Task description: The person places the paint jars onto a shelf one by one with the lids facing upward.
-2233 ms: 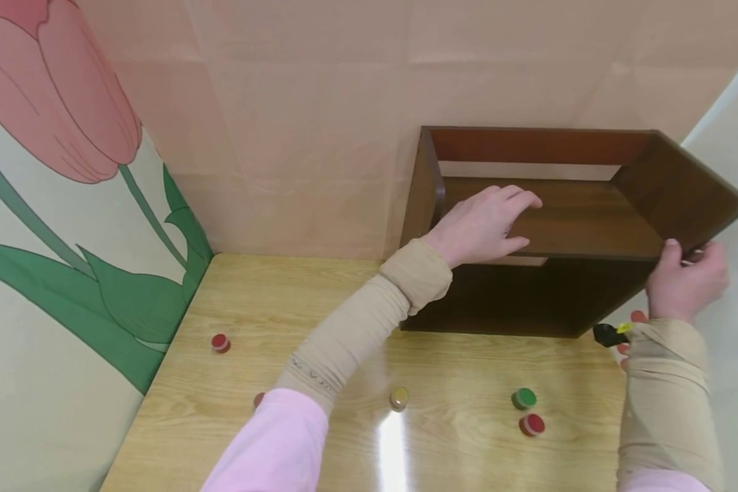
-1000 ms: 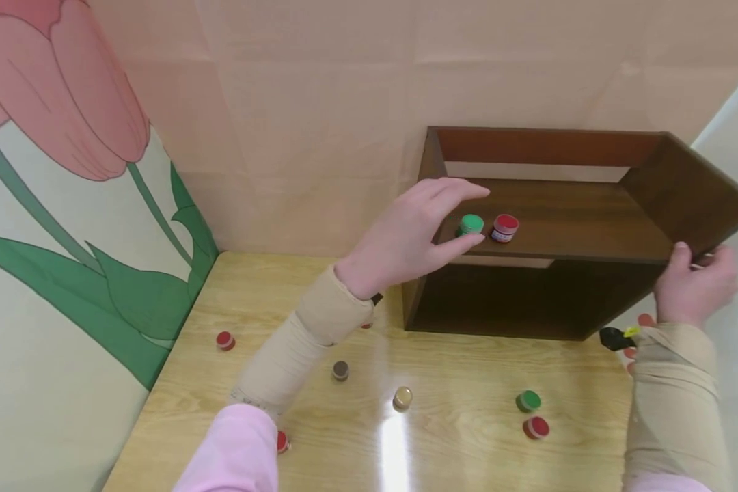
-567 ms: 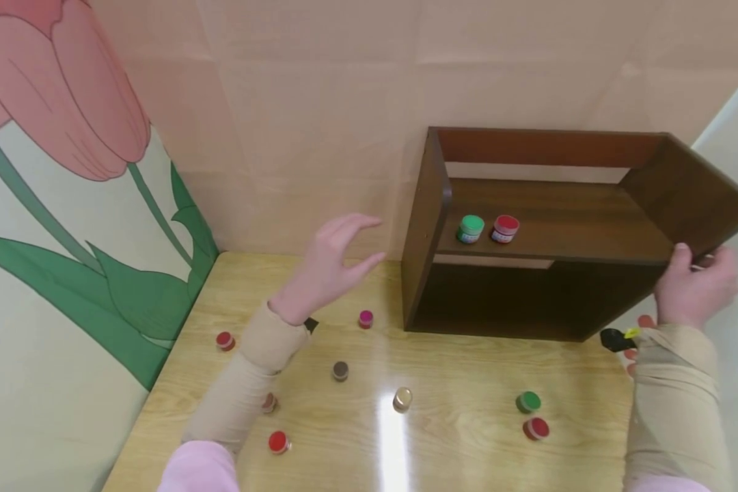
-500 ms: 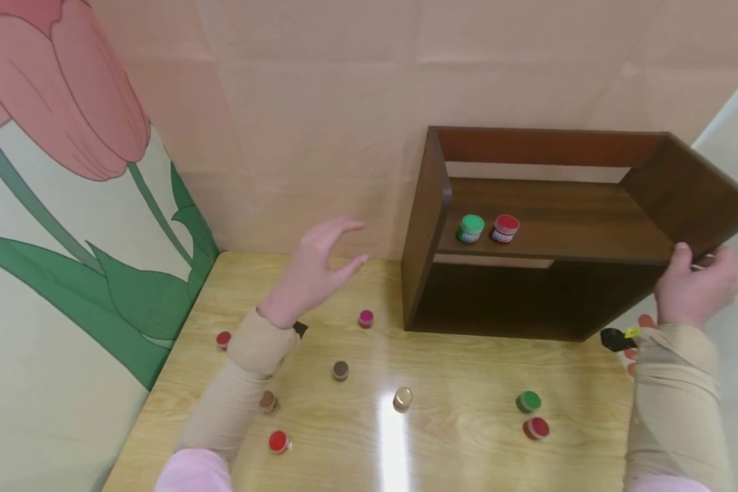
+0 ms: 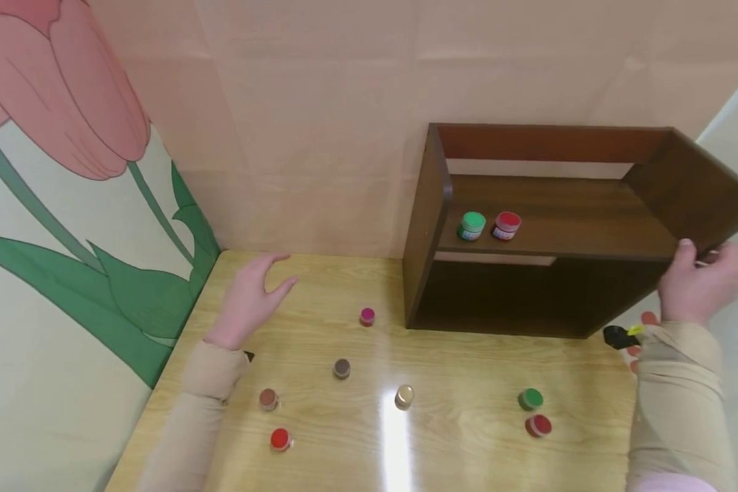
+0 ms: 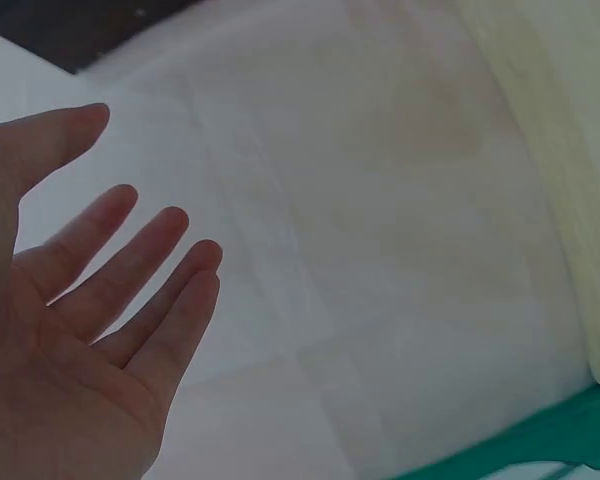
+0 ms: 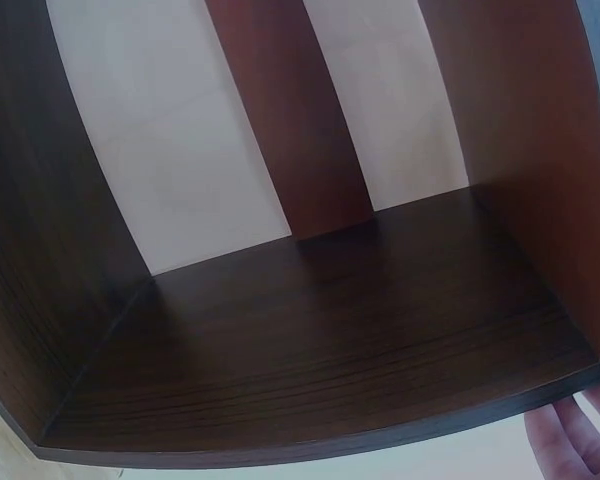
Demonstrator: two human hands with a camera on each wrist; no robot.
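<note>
My left hand (image 5: 246, 301) hovers over the left part of the table, its thumb and fingers spread apart with nothing between them. The left wrist view shows the same palm (image 6: 80, 330) bare. At the right, my right hand (image 5: 701, 283) grips the edge of the side panel of a dark brown wooden shelf (image 5: 566, 212). Its fingers (image 7: 565, 440) show around that panel in the right wrist view. On the upper board of the shelf, a green-lidded jar (image 5: 471, 226) and a red-lidded jar (image 5: 506, 226) stand side by side near the left panel.
Small jars are scattered on the wooden table (image 5: 467, 451): magenta (image 5: 367, 316), dark brown (image 5: 342, 369), gold (image 5: 404, 397), brown (image 5: 268, 399), red (image 5: 279, 439), green (image 5: 531, 399) and dark red (image 5: 538, 426). A pink backdrop (image 5: 301, 137) hangs behind.
My left hand has drawn away from the shelf, leaving the green and red jars showing on it, and moved left and down over the table. The right hand keeps its grip on the panel.
</note>
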